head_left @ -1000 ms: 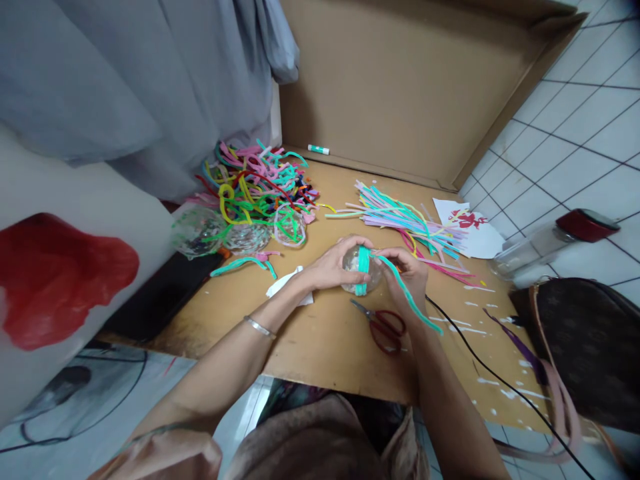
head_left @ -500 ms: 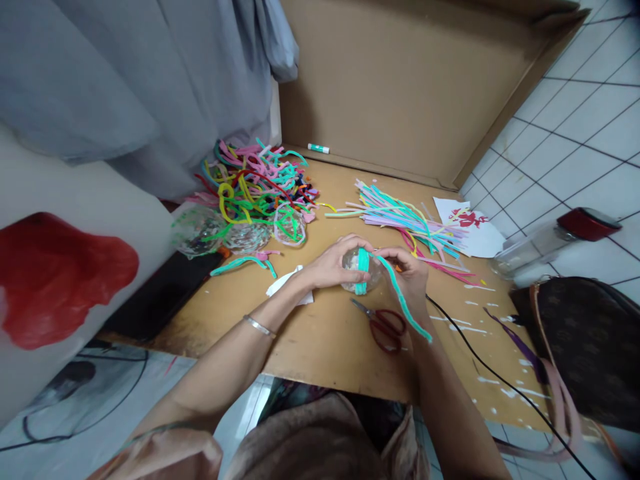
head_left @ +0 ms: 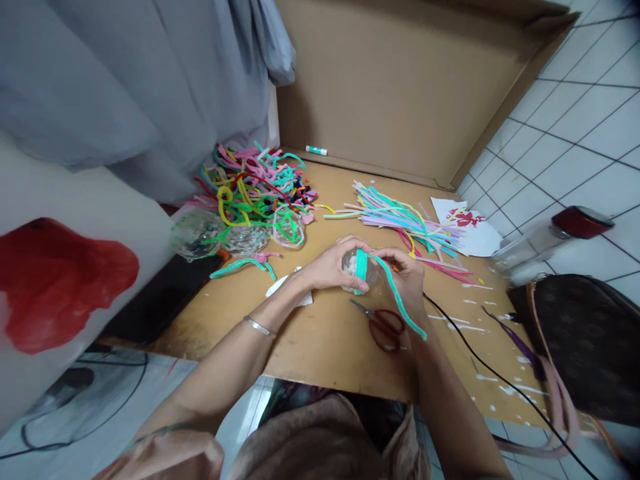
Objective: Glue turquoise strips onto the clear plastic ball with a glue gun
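Observation:
My left hand (head_left: 333,267) is wrapped round a small clear plastic container (head_left: 373,275) that lies on its side above the table. A turquoise pipe cleaner (head_left: 361,270) runs round the container as a band, and its loose tail (head_left: 400,300) hangs down to the right. My right hand (head_left: 406,270) is closed at the container's right end, fingers bent beside the tail; what exactly they pinch is hidden. Just below on the table lie red-handled scissors (head_left: 386,328). A white paper piece (head_left: 300,293) sits partly under my left wrist.
A tangled heap of coloured pipe cleaners (head_left: 260,180) is at the back left, a straight bundle (head_left: 400,217) at the back right. A glue stick (head_left: 317,151), clear bottle (head_left: 545,240), dark bag (head_left: 575,347) and black cable (head_left: 480,357) surround the table (head_left: 320,340).
Both hands stay at the container almost unmoved. My left thumb has shifted slightly downward on it. The whole view has drifted slightly.

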{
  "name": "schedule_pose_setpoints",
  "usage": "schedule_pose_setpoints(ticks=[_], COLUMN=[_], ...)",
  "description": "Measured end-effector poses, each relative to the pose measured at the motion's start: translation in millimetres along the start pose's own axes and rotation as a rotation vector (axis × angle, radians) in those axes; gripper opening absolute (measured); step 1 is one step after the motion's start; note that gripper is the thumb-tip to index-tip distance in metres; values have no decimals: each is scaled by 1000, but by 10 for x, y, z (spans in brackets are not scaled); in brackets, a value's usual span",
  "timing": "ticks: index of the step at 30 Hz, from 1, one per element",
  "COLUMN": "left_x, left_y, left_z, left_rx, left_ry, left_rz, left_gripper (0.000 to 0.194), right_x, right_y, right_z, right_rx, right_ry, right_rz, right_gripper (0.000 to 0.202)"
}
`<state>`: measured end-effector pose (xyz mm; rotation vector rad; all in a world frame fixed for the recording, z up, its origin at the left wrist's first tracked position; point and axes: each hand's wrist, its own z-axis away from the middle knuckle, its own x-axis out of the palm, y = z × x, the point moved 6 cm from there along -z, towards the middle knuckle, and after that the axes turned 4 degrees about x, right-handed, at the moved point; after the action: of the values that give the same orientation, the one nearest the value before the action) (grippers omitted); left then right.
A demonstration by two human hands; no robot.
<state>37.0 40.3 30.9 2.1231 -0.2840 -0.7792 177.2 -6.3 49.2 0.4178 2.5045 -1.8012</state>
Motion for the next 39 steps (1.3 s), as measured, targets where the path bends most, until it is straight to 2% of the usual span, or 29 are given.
schedule_pose_setpoints(ticks=[3, 7, 12, 19, 26, 31, 39], left_x=[16, 36, 51, 65, 43, 44, 40], left_y=[-33, -30, 0, 24, 40, 42, 81], left_z=[9, 28, 39, 43, 38, 30, 22], left_rx=[6, 24, 34, 92, 57, 70, 64], left_ry=[1, 0, 38, 101, 102, 99, 92], left_rz=[-53, -120, -182, -131, -105, -98, -92], left_gripper=[81, 87, 75, 65, 61, 63, 61], right_x=[-6, -4, 10, 14, 40, 51, 52], right_y=[36, 61, 74, 38, -89, -128, -264], right_z=[-13, -29, -52, -27, 11, 33, 65], right_rx=[14, 37, 20, -131, -291, -346, -352], right_ry=[11, 37, 66, 54, 13, 9, -2], right_rz=[-27, -37, -12, 160, 263, 267, 180], right_gripper=[10, 10, 10, 11, 9, 10, 6])
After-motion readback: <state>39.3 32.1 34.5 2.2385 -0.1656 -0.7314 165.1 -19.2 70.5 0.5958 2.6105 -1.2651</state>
